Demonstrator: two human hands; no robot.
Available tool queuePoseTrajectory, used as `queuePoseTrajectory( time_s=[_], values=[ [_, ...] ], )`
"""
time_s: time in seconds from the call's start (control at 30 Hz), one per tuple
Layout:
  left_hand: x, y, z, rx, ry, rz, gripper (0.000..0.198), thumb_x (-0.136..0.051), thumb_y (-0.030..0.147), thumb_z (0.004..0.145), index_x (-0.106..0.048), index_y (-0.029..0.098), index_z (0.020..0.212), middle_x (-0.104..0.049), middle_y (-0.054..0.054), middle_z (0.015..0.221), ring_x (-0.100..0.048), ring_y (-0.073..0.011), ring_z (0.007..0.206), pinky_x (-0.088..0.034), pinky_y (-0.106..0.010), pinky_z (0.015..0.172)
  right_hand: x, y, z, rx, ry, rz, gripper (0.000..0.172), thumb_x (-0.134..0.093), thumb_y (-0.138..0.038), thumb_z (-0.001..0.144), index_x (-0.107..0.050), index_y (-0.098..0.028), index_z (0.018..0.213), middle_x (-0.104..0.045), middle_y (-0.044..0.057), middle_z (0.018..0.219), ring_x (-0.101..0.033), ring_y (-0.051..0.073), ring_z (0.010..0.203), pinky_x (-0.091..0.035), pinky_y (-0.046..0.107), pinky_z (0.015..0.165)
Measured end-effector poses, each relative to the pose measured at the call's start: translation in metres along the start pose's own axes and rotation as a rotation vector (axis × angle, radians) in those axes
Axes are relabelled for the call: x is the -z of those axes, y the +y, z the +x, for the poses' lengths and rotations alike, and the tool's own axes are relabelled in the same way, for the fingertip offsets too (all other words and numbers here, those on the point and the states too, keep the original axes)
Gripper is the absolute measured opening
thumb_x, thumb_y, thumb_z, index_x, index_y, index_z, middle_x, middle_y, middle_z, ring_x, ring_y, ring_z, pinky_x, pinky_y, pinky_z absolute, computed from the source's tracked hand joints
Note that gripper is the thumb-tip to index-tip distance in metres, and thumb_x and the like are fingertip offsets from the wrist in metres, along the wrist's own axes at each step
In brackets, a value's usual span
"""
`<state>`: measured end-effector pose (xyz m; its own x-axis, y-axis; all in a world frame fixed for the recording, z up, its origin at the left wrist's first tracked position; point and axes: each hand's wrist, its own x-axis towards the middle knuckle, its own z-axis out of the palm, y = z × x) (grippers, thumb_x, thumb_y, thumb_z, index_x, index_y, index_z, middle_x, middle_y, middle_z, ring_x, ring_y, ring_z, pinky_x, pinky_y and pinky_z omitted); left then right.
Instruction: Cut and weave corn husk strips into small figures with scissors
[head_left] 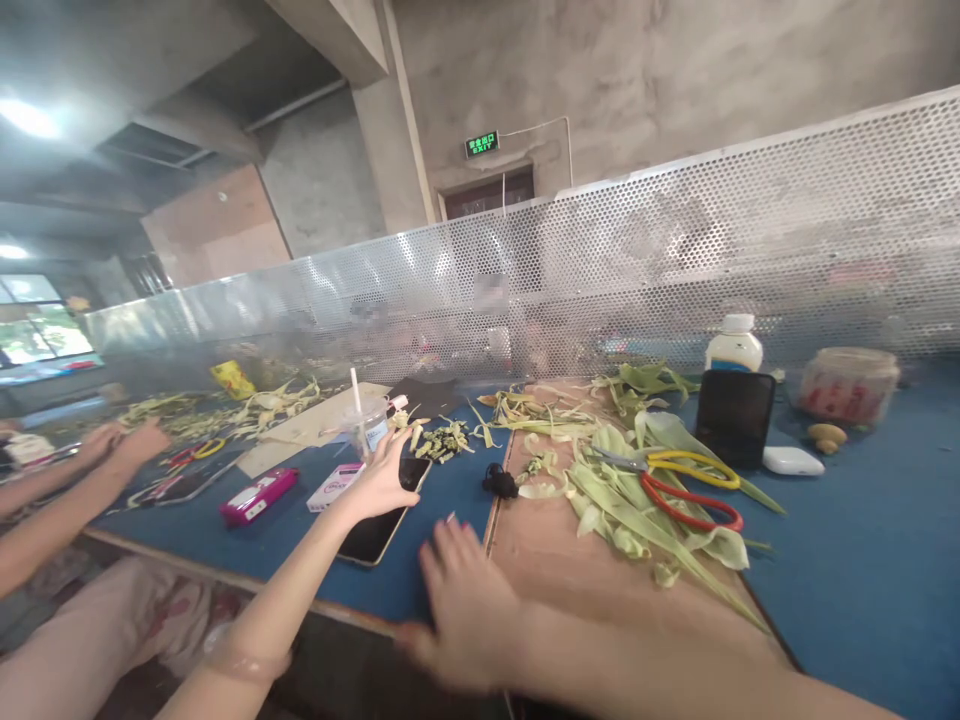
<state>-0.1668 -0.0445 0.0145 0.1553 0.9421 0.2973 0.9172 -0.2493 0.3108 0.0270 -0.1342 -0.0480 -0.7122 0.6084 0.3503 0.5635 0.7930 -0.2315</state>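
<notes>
Nearest me my right hand (465, 600) lay flat, open; my left hand (381, 478), fingers loose, touched the phone (371, 535) and could easily have tipped the cup (365, 425) just beyond.

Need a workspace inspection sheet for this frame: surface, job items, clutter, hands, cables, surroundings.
surface: blue table with a brown board laid on it.
job's things: dark phone lying flat near the table's near edge.
clutter: green leaf strips heaped on the board with red-and-yellow scissors on top; cup with straw; pink case; white bottle; jar.
hands: left hand open, fingers on the phone's far end; right hand open, fingers spread, blurred, at the near edge beside the board.
cables: nothing seen on the table.
surroundings: perforated metal screen behind; co-worker's hands far left; green exit sign on the wall.
</notes>
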Motion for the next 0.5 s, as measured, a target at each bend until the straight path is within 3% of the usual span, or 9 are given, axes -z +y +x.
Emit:
queuePoseTrajectory(
  time_s=[0.1, 0.17, 0.3, 0.4, 0.47, 0.5],
  values=[
    [0.017, 0.005, -0.004, 0.071, -0.033, -0.107, 0.094, -0.064, 0.036, 0.060, -0.014, 0.027, 0.138, -0.009, -0.015, 0.146, -0.036, -0.0333, 0.124, -0.039, -0.042, 0.093, -0.025, -0.022, -0.012, 0.588, -0.085, 0.071, 0.035, -0.040, -0.035, 0.088, -0.052, -0.022, 0.117, -0.049, 0.006, 0.129, -0.039, 0.019, 0.124, -0.036, 0.036, 0.101],
    [0.029, 0.007, -0.007, 0.136, -0.055, -0.174, 0.095, -0.062, 0.041, 0.063, -0.008, 0.027, 0.139, -0.013, -0.018, 0.145, -0.042, -0.0328, 0.120, -0.044, -0.041, 0.087, -0.027, -0.027, -0.011, 0.657, -0.088, 0.106, 0.028, -0.042, -0.032, 0.088, -0.056, -0.023, 0.110, -0.058, 0.003, 0.117, -0.049, 0.014, 0.114, -0.041, 0.027, 0.096],
    [0.041, 0.004, -0.013, 0.146, -0.031, -0.192, 0.096, -0.062, 0.040, 0.063, -0.006, 0.025, 0.140, -0.013, -0.018, 0.146, -0.041, -0.0307, 0.121, -0.044, -0.039, 0.088, 0.001, -0.004, 0.011, 0.323, 0.021, 0.149, 0.032, -0.044, -0.029, 0.085, -0.057, -0.015, 0.110, -0.059, 0.010, 0.114, -0.052, 0.018, 0.110, -0.040, 0.030, 0.096],
    [0.040, -0.001, -0.019, 0.131, -0.022, -0.157, 0.096, -0.062, 0.038, 0.062, -0.007, 0.026, 0.140, 0.001, -0.015, 0.148, -0.040, -0.0304, 0.122, -0.043, -0.038, 0.090, 0.012, 0.009, 0.018, -0.057, 0.046, 0.067, 0.049, -0.043, -0.034, 0.085, -0.048, -0.002, 0.121, -0.047, 0.023, 0.127, -0.039, 0.030, 0.123, -0.034, 0.044, 0.100],
    [0.036, -0.003, -0.022, 0.107, -0.034, -0.095, 0.098, -0.062, 0.037, 0.061, -0.006, 0.026, 0.140, 0.005, -0.015, 0.148, -0.036, -0.0323, 0.125, -0.042, -0.040, 0.092, 0.005, 0.005, 0.011, -0.051, 0.001, 0.009, 0.061, -0.043, -0.043, 0.084, -0.042, 0.001, 0.127, -0.036, 0.026, 0.134, -0.028, 0.035, 0.128, -0.030, 0.050, 0.101],
    [0.034, -0.004, -0.023, 0.088, -0.044, -0.048, 0.098, -0.063, 0.036, 0.061, -0.006, 0.026, 0.140, 0.005, -0.014, 0.148, -0.033, -0.0337, 0.127, -0.040, -0.042, 0.093, -0.001, -0.001, 0.005, 0.077, -0.011, -0.006, 0.063, -0.045, -0.046, 0.083, -0.041, -0.003, 0.129, -0.033, 0.022, 0.137, -0.026, 0.033, 0.129, -0.029, 0.048, 0.103]
  ],
)
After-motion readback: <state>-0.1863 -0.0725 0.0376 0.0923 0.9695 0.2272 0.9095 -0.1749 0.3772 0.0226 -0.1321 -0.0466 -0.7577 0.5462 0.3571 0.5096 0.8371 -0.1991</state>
